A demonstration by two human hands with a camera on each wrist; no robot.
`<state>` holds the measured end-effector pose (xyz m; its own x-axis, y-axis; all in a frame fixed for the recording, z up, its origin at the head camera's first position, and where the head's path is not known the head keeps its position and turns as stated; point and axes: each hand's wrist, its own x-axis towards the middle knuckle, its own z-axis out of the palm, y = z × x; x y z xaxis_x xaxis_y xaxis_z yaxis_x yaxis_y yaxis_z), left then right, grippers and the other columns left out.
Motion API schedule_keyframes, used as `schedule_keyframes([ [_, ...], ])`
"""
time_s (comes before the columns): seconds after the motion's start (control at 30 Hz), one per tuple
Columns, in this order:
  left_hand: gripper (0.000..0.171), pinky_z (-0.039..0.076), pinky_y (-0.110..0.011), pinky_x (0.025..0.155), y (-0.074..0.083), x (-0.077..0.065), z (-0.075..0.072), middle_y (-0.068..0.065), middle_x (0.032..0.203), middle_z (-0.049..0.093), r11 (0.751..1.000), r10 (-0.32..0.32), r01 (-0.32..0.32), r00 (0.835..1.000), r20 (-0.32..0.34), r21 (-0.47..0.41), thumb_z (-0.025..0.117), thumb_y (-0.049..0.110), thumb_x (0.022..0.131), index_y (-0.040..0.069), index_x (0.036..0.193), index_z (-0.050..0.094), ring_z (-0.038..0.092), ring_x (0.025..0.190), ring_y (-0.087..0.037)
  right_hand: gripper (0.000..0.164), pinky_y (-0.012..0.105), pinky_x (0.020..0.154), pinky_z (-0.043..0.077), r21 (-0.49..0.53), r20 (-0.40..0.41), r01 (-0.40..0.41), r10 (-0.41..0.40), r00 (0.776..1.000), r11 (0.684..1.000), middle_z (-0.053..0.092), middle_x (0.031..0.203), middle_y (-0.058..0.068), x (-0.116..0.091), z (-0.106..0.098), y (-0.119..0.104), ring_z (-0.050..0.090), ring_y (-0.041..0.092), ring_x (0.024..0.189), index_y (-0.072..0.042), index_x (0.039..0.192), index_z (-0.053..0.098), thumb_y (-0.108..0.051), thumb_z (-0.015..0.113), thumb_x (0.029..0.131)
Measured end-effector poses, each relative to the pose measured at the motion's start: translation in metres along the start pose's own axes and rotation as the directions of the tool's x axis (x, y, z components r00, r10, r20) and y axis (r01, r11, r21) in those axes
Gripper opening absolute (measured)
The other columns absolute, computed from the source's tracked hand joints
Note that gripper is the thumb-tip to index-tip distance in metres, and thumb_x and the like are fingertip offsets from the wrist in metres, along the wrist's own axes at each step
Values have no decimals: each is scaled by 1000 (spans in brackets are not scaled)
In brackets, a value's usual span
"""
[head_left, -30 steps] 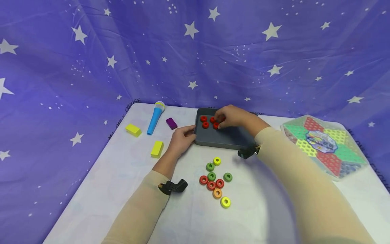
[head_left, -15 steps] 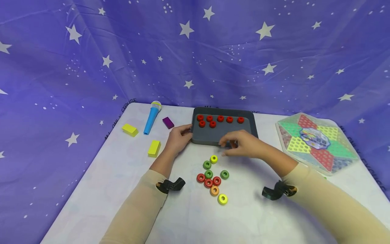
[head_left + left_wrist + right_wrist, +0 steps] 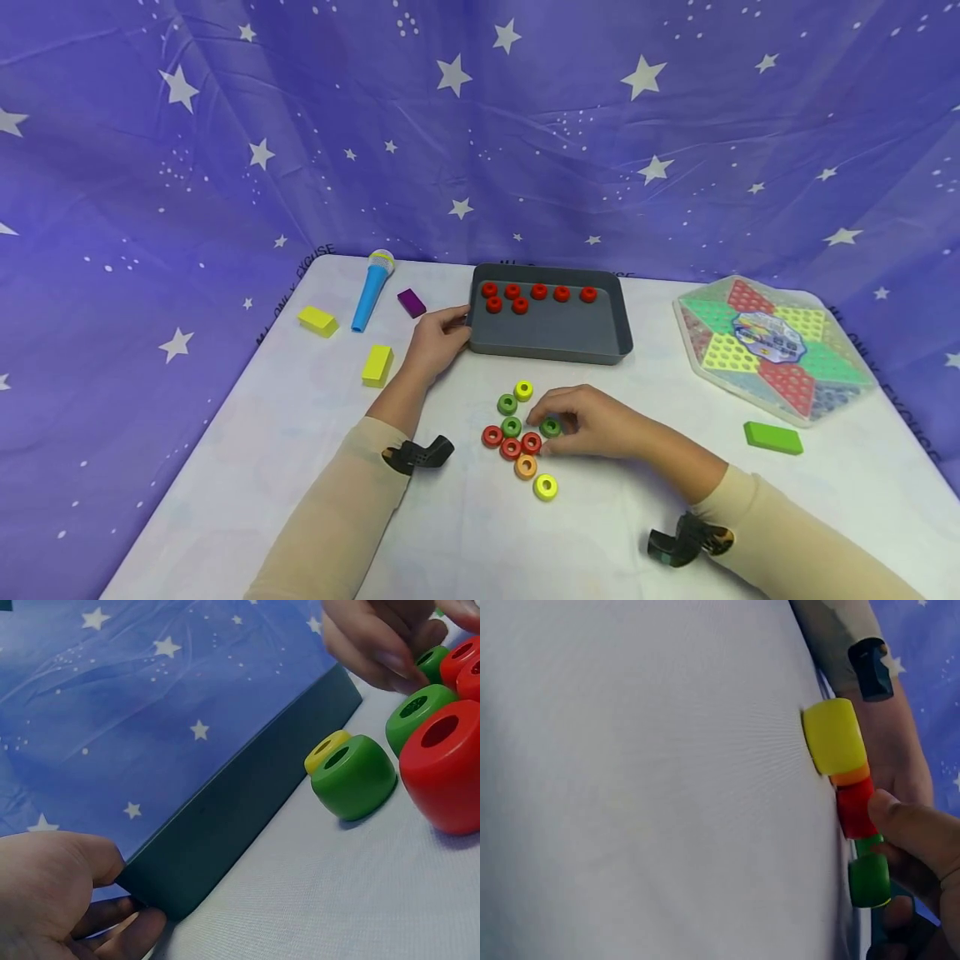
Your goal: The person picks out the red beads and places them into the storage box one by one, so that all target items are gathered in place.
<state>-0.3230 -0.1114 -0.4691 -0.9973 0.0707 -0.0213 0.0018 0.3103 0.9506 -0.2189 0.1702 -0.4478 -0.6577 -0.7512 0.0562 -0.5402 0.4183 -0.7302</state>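
Note:
My left hand (image 3: 438,342) holds the left side of a dark grey tray (image 3: 551,354), its thumb at the rim in the left wrist view. Red rings (image 3: 539,292) lie in the tray's back part. My right hand (image 3: 600,423) is over the loose rings in front of the tray, its fingers bent and spread. Its thumb is beside a red ring (image 3: 531,442) and appears to touch it in the right wrist view; the fingertips stand apart from the thumb. A green ring (image 3: 550,427) lies partly under that hand. Around it are more red, green and yellow rings and an orange ring (image 3: 526,467).
Left of the tray lie a toy microphone (image 3: 371,292), a purple block (image 3: 412,303) and two yellow blocks (image 3: 377,366). On the right are a hexagonal game board (image 3: 772,350) and a green block (image 3: 773,437). A starry purple cloth (image 3: 480,167) hangs behind.
My right hand has left the red rings in the tray and come toward me to the loose rings. The left hand stays at the tray. The green block has come into sight.

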Motion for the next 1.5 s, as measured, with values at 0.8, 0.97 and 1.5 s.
schedule_keyframes([
  [0.8, 46, 60, -28, 83, -1, -1, -2, -5, 122, 69, 1000, 13, -13, 1000, -4, 21, 65, 12, 93, 14, 139, 64, 64, 103, -20, 28, 23, 58, 44, 19, 44, 2, -3, 999, 1000, 69, 96, -7, 7, -28, -2, 50, 14, 64, -30, 108, 74, -17, 82, 84],
  [0.97, 46, 60, -27, 82, -2, 0, -1, -5, 121, 69, 1000, 15, -15, 1000, -2, 16, 65, 12, 93, 14, 138, 64, 64, 101, -20, 30, 25, 53, 43, 7, 10, -53, 53, 999, 999, 61, 79, 1, 13, -57, -4, 47, 9, 59, -30, 110, 73, -16, 80, 85],
  [1.5, 46, 60, -29, 85, -3, 0, -1, -4, 124, 68, 1000, 1, -1, 1000, 6, -4, 65, 12, 93, 16, 139, 64, 63, 104, -21, 33, 32, 58, 43, -45, -76, -232, 229, 971, 972, 65, 96, 9, 68, -135, 38, 49, 19, 64, -17, 120, 72, -26, 79, 88],
])
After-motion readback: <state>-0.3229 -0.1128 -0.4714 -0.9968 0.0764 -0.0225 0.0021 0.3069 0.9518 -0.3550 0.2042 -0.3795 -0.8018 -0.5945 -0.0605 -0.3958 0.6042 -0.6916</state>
